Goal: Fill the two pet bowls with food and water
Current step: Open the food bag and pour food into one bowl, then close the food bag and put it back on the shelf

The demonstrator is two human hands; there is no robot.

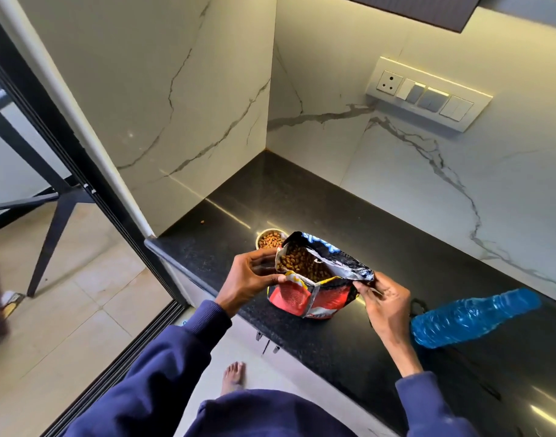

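Observation:
An open red and black pet food bag [305, 298] stands on the black counter [301, 197], its mouth showing brown kibble [301, 263]. My left hand [251, 279] pinches the bag's left rim. My right hand [385, 302] grips the right rim. Just behind the bag sits a small metal bowl [268, 238] holding kibble, partly hidden by the bag. A blue plastic water bottle [472, 316] lies on its side to the right of my right hand. A second bowl is not in view.
One loose kibble [202, 222] lies on the counter near the left wall. Marble walls close the corner; a switch panel [428, 93] is on the right wall. The counter's front edge runs diagonally, with floor, my bare foot [234, 378] and a sliding-door track below.

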